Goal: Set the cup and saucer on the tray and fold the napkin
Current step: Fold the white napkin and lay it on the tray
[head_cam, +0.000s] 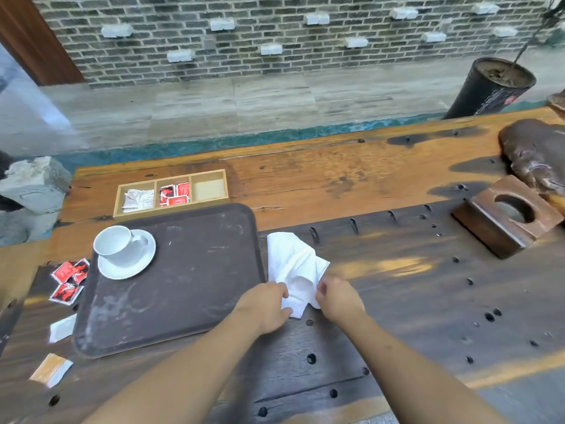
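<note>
I am pinching the white napkin (294, 267) at its near end with both hands: my left hand (265, 304) is gripping the near left corner, my right hand (337, 298) is holding the near right edge, fingers curled into the cloth. The napkin is lying crumpled on the wooden bench (382, 270), just beside the right edge of the brown tray (189, 270), its far end spreading away from me. The white cup (117, 244) is sitting on its saucer (128, 258) in the tray's far left corner, handle pointing right. A three-compartment wooden box (171, 191) is sitting past the tray's far edge, holding white packets on the left and red packets (175, 194) in the middle. Loose red sachets (69, 280) are lying off the tray's left edge. A wooden block with a round hole (507, 214) is resting toward the bench's right end.
</note>
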Demonstrator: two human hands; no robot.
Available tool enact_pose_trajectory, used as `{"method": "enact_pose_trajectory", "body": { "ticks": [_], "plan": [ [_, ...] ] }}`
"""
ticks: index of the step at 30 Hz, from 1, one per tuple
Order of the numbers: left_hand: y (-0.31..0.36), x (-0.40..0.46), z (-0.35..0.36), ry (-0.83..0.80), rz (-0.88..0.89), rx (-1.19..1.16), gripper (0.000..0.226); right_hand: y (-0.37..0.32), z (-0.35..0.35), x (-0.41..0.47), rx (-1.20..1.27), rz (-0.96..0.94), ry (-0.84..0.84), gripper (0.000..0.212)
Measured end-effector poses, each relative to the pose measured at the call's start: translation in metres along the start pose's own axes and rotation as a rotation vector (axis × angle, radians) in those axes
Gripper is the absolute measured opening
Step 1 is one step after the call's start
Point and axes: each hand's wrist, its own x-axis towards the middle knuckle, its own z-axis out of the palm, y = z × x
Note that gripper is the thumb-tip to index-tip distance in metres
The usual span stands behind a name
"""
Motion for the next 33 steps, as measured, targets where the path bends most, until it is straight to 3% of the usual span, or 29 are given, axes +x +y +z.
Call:
{"method": "enact_pose_trajectory", "body": {
  "ticks": [5, 8, 11, 14, 19, 23, 30, 33],
  "plan": [
    [0.013, 0.006, -0.001, 0.004, -0.163, -0.33, 0.046, 0.002, 0.008, -0.003, 0.175, -0.055, 0.05, 0.012],
    [0.017, 0.006, -0.001, 0.018, -0.218, -0.452, 0.044, -0.002, 0.011, -0.001, 0.206, -0.021, 0.035, 0.027],
    [0.019, 0.005, -0.002, 0.023, -0.236, -0.516, 0.039, -0.009, 0.014, 0.002, 0.172, -0.041, 0.032, 0.014],
    [0.018, 0.005, -0.005, 0.029, -0.267, -0.62, 0.03, -0.023, 0.017, -0.006, 0.275, -0.143, 0.019, 0.019],
    [0.005, 0.0, -0.011, 0.037, -0.474, -0.975, 0.036, -0.054, 0.033, -0.027, 0.381, -0.312, -0.045, 0.011],
    [-0.018, -0.014, -0.017, 0.098, -0.517, -1.151, 0.016, -0.072, 0.043, -0.036, 0.42, -0.389, -0.073, 0.006],
    [-0.084, -0.039, -0.044, 0.266, -0.588, -1.262, 0.026, -0.078, 0.044, -0.032, 0.336, -0.437, -0.015, 0.009],
    [-0.113, -0.055, -0.056, 0.267, -0.618, -1.367, 0.025, -0.077, 0.046, -0.023, 0.216, -0.395, -0.043, 0.021]
  ]
}}
